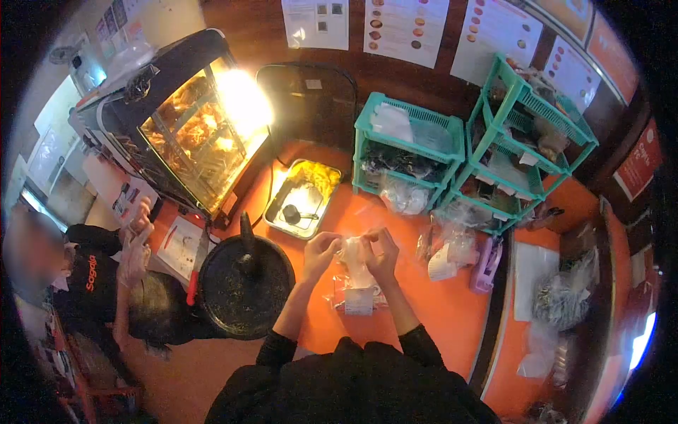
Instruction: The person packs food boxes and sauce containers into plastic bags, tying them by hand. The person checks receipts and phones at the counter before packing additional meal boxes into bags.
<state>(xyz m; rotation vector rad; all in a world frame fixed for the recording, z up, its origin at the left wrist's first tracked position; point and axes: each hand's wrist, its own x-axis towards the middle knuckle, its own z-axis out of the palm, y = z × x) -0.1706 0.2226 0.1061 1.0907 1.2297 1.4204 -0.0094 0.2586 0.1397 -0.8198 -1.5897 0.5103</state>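
Observation:
A small see-through plastic bag (355,264) with something whitish in it is between my two hands, over the orange counter. My left hand (321,258) pinches its upper left side, thumb and fingers together. On the opposite side, my right hand (380,256) grips the bag's upper edge with bent fingers. Just below the bag lies a white printed slip (359,302), with more clear plastic around it. What exactly the bag contains is too blurred to tell.
Left of my arms sits a large black stone mortar (246,293) with its pestle. Behind are a stained metal tray (305,201) and a lit food warmer (201,131). Green racks (408,145) and a purple tape dispenser (486,267) stand right. A person (92,283) is at far left.

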